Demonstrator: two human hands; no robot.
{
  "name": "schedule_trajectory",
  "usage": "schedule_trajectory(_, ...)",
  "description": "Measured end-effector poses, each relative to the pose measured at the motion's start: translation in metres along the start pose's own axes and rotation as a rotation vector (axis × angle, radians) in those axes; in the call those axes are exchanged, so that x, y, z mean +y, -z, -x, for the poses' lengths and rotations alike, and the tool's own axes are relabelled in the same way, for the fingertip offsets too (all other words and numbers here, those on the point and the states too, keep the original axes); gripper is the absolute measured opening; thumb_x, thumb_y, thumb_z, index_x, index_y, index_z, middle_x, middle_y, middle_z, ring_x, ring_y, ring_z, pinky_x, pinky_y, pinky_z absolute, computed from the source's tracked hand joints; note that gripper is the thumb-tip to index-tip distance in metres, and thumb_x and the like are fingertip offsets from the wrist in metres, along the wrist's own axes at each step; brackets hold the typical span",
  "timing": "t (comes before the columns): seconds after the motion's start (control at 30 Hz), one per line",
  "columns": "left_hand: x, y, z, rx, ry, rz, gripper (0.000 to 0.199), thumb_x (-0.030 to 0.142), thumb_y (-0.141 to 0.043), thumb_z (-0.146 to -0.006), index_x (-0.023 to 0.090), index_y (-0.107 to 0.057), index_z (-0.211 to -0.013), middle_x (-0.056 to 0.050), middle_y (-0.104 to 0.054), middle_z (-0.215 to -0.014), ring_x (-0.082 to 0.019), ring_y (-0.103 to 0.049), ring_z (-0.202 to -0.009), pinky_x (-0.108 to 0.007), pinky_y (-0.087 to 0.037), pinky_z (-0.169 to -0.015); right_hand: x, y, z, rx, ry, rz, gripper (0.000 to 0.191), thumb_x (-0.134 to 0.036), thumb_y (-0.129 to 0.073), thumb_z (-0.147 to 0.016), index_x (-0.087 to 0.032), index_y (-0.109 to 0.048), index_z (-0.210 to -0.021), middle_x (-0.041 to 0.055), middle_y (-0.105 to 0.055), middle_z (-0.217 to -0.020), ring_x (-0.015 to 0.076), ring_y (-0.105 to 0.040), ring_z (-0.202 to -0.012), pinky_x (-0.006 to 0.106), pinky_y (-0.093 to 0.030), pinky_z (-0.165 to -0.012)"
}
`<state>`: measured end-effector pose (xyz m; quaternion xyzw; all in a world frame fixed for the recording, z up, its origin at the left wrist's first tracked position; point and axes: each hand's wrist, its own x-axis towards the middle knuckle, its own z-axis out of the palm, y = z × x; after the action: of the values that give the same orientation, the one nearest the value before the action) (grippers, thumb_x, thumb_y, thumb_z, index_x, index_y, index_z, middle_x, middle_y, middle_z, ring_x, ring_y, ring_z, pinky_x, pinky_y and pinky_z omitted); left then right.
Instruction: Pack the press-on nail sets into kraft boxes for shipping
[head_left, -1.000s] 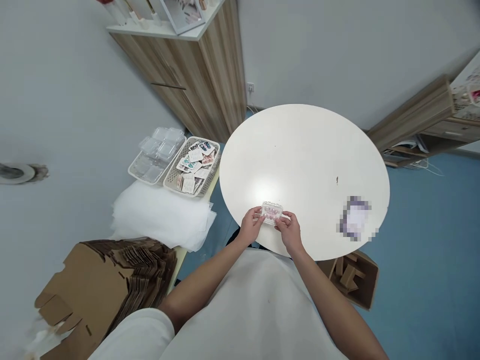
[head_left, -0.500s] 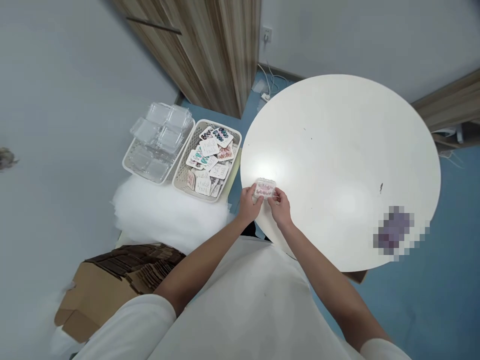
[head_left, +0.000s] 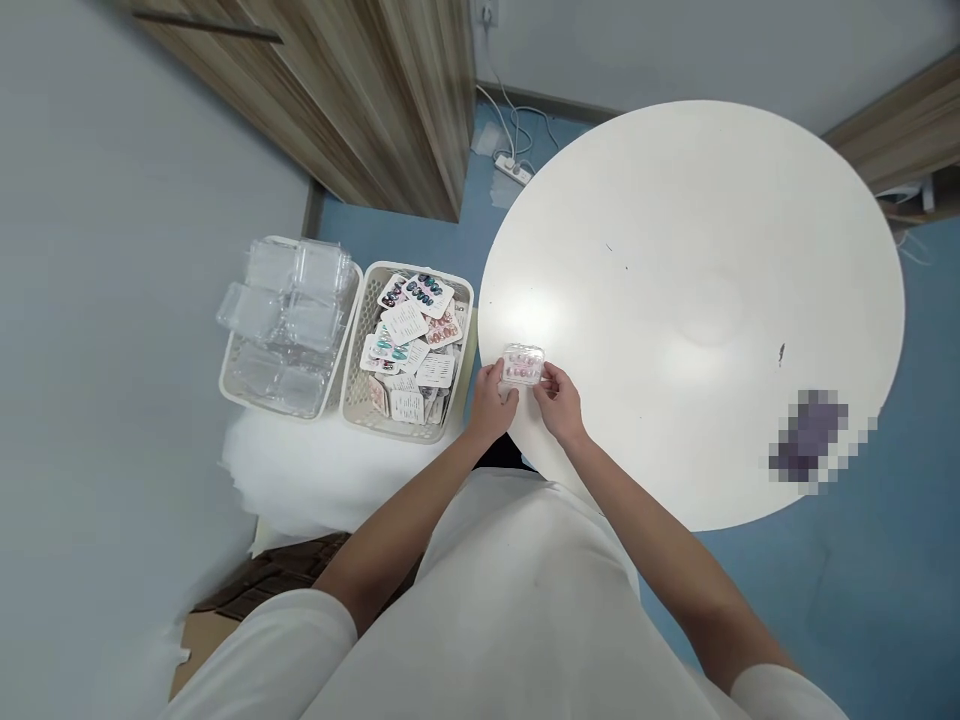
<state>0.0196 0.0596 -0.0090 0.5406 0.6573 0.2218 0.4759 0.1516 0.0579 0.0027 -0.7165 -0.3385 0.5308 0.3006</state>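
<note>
A small clear plastic box [head_left: 523, 366] with two rows of pink press-on nails inside is at the near left edge of the round white table [head_left: 697, 300]. My left hand [head_left: 492, 405] grips its left side between thumb and fingers. On the opposite side, my right hand [head_left: 559, 404] pinches the right end. The box looks closed, though its rim is too small to make out clearly. To the left, a white basket [head_left: 409, 432] holds several nail cards [head_left: 405, 323], some with nails facing up and others with printed text showing.
Another white basket [head_left: 327, 390] is piled with clear empty plastic boxes [head_left: 274, 290]. White foam sheets [head_left: 300, 470] and folded brown cardboard boxes [head_left: 262, 580] lie below the baskets. A blurred-out purple item [head_left: 810, 435] rests at the table's right. A power strip [head_left: 513, 169] lies on the floor.
The camera view has shifted, so the baskets appear lower and farther left. Both hands still hold the plastic box at the table's near edge.
</note>
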Motion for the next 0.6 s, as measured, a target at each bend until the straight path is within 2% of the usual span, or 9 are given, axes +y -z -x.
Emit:
schedule_trajectory(0.1, -0.0013, 0.0026, -0.0040, 0.008, -0.028, -0.020, 0.057, 0.019, -0.050, -0.074, 0.022, -0.032, -0.128, -0.009, -0.039, -0.113, -0.019, -0.045, -0.098, -0.030, -0.045, -0.073, 0.0016, 0.0000, -0.0018, 0.011, 0.006, 0.011, 0.048, -0.029, -0.053, -0.069, -0.023, -0.047, -0.116, 0.0052, -0.053, -0.108, 0.0150, -0.051, -0.082, 0.033, -0.044, -0.076)
schedule_trajectory(0.3, -0.0004, 0.0081, -0.0067, -0.013, -0.011, -0.005, 0.052, 0.019, -0.049, -0.075, 0.021, -0.036, -0.125, -0.008, -0.042, -0.108, -0.016, -0.046, -0.090, -0.024, -0.045, -0.063, -0.0012, 0.0037, -0.0075, -0.020, 0.003, 0.059, 0.046, -0.029, -0.052, -0.069, -0.023, -0.047, -0.114, 0.0043, -0.053, -0.103, 0.0126, -0.050, -0.073, 0.032, -0.044, -0.073)
schedule_trajectory(0.6, -0.0004, 0.0059, -0.0051, -0.005, -0.015, -0.013, 0.055, 0.020, -0.051, -0.074, 0.020, -0.034, -0.126, -0.009, -0.041, -0.110, -0.016, -0.046, -0.092, -0.025, -0.045, -0.065, 0.0017, 0.0017, -0.0078, -0.024, 0.044, 0.102, 0.054, -0.028, -0.055, -0.067, -0.023, -0.042, -0.119, 0.0044, -0.049, -0.103, 0.0139, -0.047, -0.078, 0.033, -0.043, -0.075)
